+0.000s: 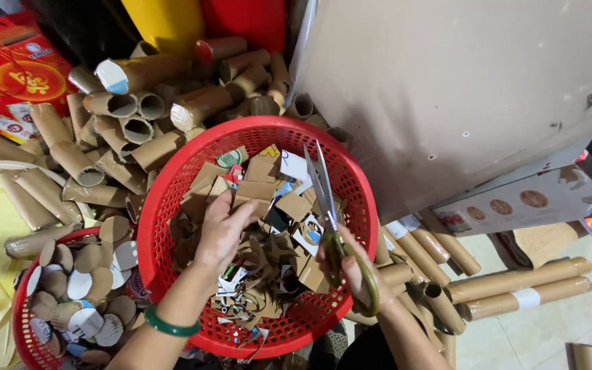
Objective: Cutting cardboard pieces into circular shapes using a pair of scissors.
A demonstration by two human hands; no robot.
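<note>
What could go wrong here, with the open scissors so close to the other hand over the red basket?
The open blades of the scissors in the right hand point toward the left hand, which rummages in the cardboard scraps; a cut finger seems possible. The red basket looks tilted among loose cardboard tubes, so it may tip or slide and spill scraps.

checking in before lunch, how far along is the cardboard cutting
Done: cut cardboard pieces fill the red basket; round discs sit in a second basket. In hand: the right hand holds scissors, blades parted, while the left hand reaches into the pieces. Left: many whole cardboard tubes piled behind.
</note>
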